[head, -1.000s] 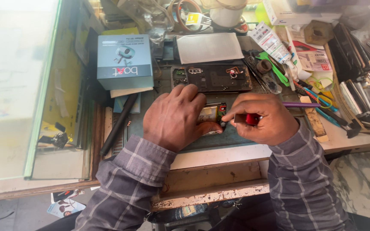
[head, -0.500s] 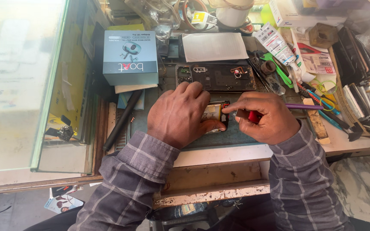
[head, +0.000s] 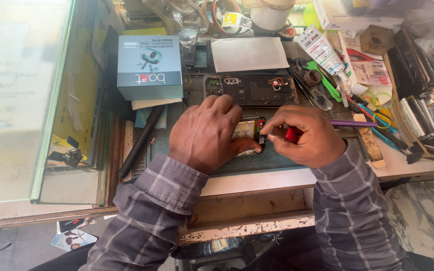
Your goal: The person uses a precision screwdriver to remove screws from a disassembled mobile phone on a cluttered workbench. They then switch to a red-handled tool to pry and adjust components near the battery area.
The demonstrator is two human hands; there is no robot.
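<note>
At the centre of the frame the left hand (head: 207,133) lies flat and curled over an opened phone (head: 247,131), pinning it to the dark green work mat (head: 277,159). Just to its right, the right hand (head: 307,136) is closed around a red-handled screwdriver (head: 292,134), its tip at the phone's right edge. Free room is scarce: a black phone back panel (head: 249,90) lies close above the hands, a blue-grey earbud box (head: 149,66) sits at upper left, and tubes, tweezers and tools crowd the upper right around a purple pen (head: 355,123). The only bare strip is the pale front edge of the bench (head: 257,180) below the hands.

Compared with half a second ago, both hands keep the same grip and place; only the view has shifted slightly.

The bench is a worn wooden counter, with a glass showcase (head: 21,100) filling the left of the frame and marbled flooring (head: 428,221) at lower right.
</note>
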